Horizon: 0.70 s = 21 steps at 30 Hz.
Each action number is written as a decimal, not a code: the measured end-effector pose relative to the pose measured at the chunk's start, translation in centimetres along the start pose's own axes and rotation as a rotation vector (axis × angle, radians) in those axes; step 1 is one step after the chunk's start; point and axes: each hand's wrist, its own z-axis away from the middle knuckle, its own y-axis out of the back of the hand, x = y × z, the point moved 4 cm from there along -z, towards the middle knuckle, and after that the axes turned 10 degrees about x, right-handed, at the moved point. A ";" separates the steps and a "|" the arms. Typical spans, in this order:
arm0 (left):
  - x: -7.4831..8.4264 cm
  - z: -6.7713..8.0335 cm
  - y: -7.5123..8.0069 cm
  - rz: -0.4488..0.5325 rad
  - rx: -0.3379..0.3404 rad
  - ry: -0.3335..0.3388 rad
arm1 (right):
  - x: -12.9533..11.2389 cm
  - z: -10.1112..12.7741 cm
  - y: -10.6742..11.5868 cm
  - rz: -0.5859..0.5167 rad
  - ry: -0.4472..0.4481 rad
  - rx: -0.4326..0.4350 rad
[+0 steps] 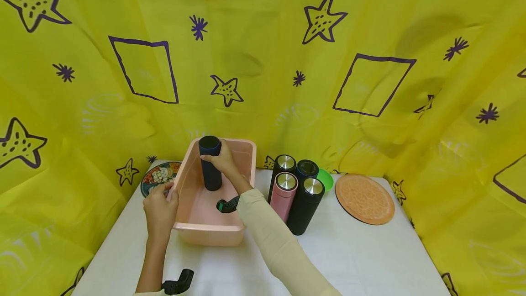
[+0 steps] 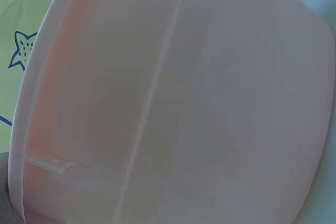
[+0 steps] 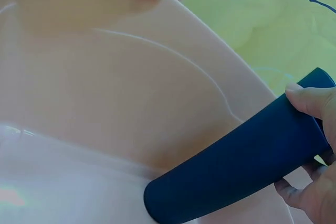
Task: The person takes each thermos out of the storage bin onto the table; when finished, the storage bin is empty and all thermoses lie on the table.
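My right hand grips a dark blue flask near its top, inside a pink plastic basin. In the right wrist view the flask leans across the picture, thumb on one side and fingers on the other, its base low near the basin's floor. My left hand holds the basin's left rim, thumb and fingers around the edge. The left wrist view is mostly filled by the basin's outer wall, with a sliver of the hand at the lower left.
Right of the basin stand a pink flask, a tall black flask and others behind them, beside a green bowl. An orange round mat lies farther right. A patterned round mat lies behind the left hand. Yellow curtain encloses the table.
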 end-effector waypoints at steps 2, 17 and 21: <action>0.0 0.2 0.0 0.002 0.002 -0.004 | 0.2 0.2 0.2 0.011 -0.001 0.013; -0.1 -0.2 0.0 0.017 0.006 -0.016 | -1.4 0.4 2.2 -0.007 0.029 -0.015; -0.1 -0.2 0.0 0.015 -0.004 0.007 | -2.3 0.6 3.0 0.006 0.044 -0.017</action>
